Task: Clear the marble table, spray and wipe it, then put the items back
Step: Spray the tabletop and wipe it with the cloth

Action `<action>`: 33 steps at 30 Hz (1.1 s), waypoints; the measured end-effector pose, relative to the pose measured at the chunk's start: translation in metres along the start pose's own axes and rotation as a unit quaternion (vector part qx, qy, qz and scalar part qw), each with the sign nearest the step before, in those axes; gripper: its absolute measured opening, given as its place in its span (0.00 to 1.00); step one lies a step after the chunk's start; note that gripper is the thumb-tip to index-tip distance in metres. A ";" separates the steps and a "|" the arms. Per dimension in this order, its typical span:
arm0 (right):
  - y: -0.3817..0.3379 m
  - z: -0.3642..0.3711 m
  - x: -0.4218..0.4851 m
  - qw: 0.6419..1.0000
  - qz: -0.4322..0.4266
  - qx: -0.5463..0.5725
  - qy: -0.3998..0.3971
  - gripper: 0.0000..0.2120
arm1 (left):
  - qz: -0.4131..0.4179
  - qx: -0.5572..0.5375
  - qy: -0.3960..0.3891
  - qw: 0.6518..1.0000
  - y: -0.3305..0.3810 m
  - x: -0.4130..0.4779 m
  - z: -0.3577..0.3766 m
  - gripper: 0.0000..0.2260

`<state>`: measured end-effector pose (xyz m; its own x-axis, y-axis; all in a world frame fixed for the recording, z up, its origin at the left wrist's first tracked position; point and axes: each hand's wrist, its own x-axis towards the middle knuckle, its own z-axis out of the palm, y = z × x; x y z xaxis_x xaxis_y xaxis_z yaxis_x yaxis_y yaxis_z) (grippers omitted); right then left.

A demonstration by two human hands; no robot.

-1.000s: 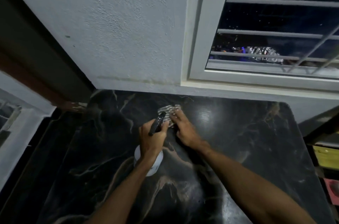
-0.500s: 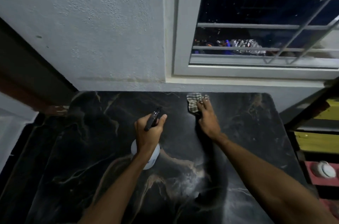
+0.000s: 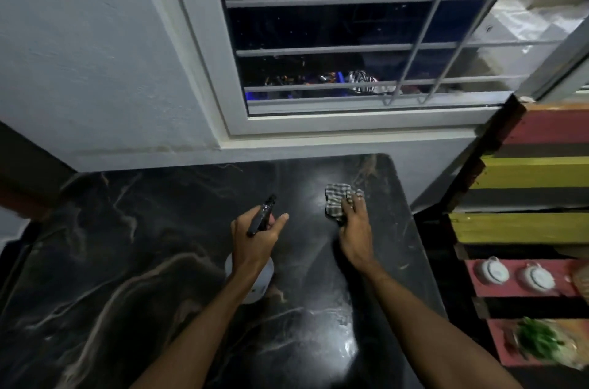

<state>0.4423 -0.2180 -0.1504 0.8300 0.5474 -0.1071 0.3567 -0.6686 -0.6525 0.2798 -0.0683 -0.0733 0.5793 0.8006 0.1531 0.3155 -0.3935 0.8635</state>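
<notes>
The black marble table (image 3: 134, 261) with pale veins fills the lower part of the head view and carries no loose items. My left hand (image 3: 253, 242) grips a spray bottle (image 3: 262, 213) with a black trigger head and a white body that shows below my wrist, held upright over the table's middle. My right hand (image 3: 353, 229) presses a checked cloth (image 3: 337, 199) flat on the marble near the far right corner. The cloth is bunched under my fingertips.
A white wall and a barred window (image 3: 334, 47) stand right behind the table. To the right is a striped rack (image 3: 526, 223) of red, yellow and dark slats with two small white pots (image 3: 490, 272) and green leaves (image 3: 538, 339).
My right hand has slid the cloth to the right, from the table's far middle toward the far right corner. The left hand keeps holding the spray bottle in about the same spot.
</notes>
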 end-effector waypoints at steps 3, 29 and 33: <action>0.010 -0.006 -0.012 0.988 -0.128 -0.039 -0.074 0.34 | -0.004 -0.006 0.008 1.000 0.016 -0.012 0.025 0.19; 0.019 -0.019 0.112 0.988 -0.141 -0.016 -0.056 0.28 | 0.001 -0.037 0.014 0.999 0.039 0.053 0.109 0.14; -0.001 -0.006 0.137 0.989 -0.139 -0.036 -0.037 0.32 | 0.015 -0.026 0.031 0.999 0.024 0.070 0.091 0.14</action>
<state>0.5581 -0.1457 -0.1595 0.6618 0.7495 0.0124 0.5994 -0.5192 -0.6092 0.3964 -0.0629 -0.0857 0.5406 0.8154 0.2073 0.2579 -0.3951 0.8817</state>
